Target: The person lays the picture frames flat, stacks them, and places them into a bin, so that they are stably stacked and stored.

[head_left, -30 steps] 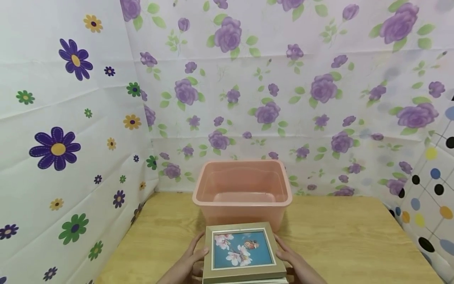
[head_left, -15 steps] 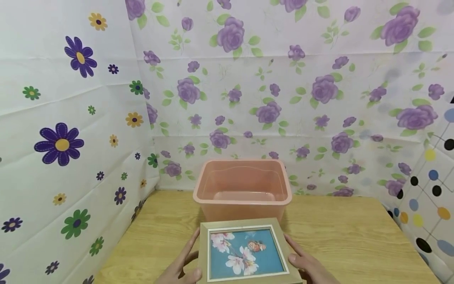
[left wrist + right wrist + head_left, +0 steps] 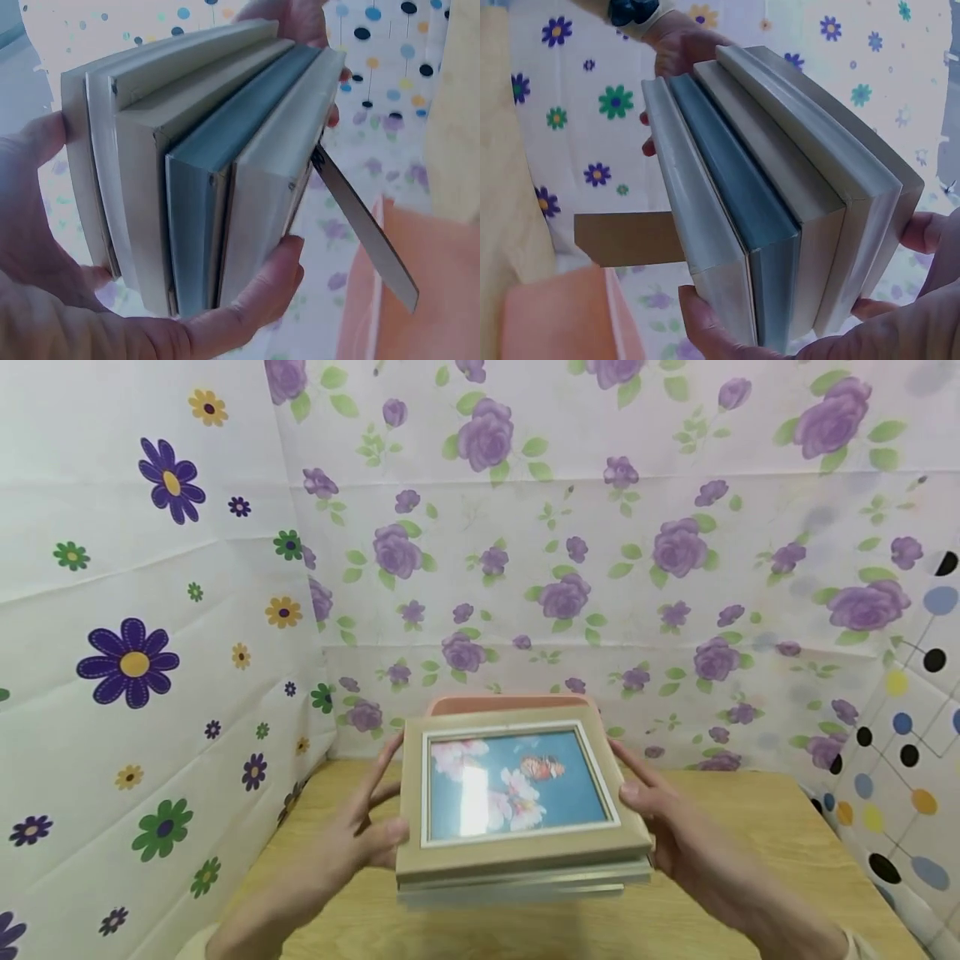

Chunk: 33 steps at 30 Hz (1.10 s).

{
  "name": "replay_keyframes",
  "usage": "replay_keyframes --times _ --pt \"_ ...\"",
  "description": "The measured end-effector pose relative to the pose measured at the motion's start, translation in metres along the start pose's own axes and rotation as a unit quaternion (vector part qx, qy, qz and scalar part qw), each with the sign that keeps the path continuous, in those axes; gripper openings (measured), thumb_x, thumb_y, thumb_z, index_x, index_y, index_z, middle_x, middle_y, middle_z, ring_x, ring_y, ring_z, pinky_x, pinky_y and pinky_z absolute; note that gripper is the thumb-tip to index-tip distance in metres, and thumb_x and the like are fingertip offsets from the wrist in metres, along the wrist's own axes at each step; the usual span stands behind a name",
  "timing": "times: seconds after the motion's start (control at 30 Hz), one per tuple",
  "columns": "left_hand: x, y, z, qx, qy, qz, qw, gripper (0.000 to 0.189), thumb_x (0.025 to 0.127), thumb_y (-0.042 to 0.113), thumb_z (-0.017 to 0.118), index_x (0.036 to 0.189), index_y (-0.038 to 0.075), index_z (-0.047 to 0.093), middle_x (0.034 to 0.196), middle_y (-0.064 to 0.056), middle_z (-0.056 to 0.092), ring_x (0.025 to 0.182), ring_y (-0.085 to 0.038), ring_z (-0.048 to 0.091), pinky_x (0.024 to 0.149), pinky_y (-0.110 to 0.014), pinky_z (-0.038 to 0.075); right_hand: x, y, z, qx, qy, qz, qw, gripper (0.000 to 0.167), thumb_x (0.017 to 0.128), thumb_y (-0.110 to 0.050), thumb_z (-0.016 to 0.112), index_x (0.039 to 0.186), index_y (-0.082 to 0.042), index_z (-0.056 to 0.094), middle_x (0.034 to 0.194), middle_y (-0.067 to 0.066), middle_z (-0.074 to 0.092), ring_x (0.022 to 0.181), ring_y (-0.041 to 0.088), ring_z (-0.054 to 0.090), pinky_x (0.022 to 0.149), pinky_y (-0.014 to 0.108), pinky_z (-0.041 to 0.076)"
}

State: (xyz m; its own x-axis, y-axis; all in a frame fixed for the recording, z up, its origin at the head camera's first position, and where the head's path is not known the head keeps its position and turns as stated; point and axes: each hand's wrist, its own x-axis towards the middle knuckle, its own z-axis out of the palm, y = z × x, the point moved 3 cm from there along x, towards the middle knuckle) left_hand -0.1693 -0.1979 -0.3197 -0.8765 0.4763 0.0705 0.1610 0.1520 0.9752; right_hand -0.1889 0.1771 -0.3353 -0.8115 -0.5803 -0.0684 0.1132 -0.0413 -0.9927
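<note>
Both hands hold a stack of several picture frames (image 3: 517,860) in front of me. The top one (image 3: 412,777) has a light wood-coloured border and a picture of pink blossoms and a butterfly on blue. In the left wrist view the edges below it are white, beige, blue (image 3: 191,240) and white. A brown stand flap (image 3: 367,225) sticks out from the bottom frame. My left hand (image 3: 352,835) grips the stack's left side, and my right hand (image 3: 682,818) grips the right side; fingers reach underneath. The stack mostly covers a pink plastic bin (image 3: 510,701) in the head view.
A wooden table (image 3: 720,827) lies under the hands, and the bin stands toward its back. Flower-printed sheeting (image 3: 480,568) hangs behind and on the left. Dotted sheeting (image 3: 900,793) hangs on the right.
The hands have lifted the stack of picture frames up and forward, so it now hides most of the bin. More frames under the top one have come into sight.
</note>
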Motion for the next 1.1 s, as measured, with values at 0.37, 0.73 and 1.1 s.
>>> replay_keyframes --times 0.37,0.73,1.1 --pt "0.084 0.006 -0.038 0.002 -0.018 -0.026 0.9995 0.087 0.112 0.042 0.053 0.171 0.055 -0.010 0.177 -0.033 0.017 0.098 -0.016 0.064 0.086 -0.031 0.061 0.062 -0.030 -0.033 -0.043 0.052 -0.020 0.9975 0.076 0.115 -0.046 0.041 0.174 -0.046 -0.008 0.177 0.026 0.019 0.131 0.034 0.059 0.094 0.049 0.064" --pt "0.160 -0.039 -0.066 -0.042 -0.021 -0.047 0.9978 0.082 0.112 0.034 0.049 0.172 0.055 -0.004 0.180 -0.015 0.002 0.065 -0.011 0.037 0.072 -0.031 0.052 0.128 -0.010 -0.078 -0.033 0.074 0.006 0.9967 0.077 0.114 -0.048 0.043 0.174 -0.047 -0.006 0.178 0.022 0.006 0.115 0.035 0.042 0.080 0.042 0.055" --pt "0.210 -0.088 -0.070 -0.100 0.018 -0.095 0.9903 0.086 0.109 0.032 0.050 0.174 0.048 -0.005 0.143 -0.010 0.059 0.102 -0.021 0.075 0.092 -0.046 0.063 0.180 0.019 -0.107 -0.025 0.105 0.039 0.9934 0.073 0.111 -0.043 0.043 0.175 -0.045 0.007 0.163 0.026 0.033 0.116 0.035 0.053 0.078 0.041 0.053"
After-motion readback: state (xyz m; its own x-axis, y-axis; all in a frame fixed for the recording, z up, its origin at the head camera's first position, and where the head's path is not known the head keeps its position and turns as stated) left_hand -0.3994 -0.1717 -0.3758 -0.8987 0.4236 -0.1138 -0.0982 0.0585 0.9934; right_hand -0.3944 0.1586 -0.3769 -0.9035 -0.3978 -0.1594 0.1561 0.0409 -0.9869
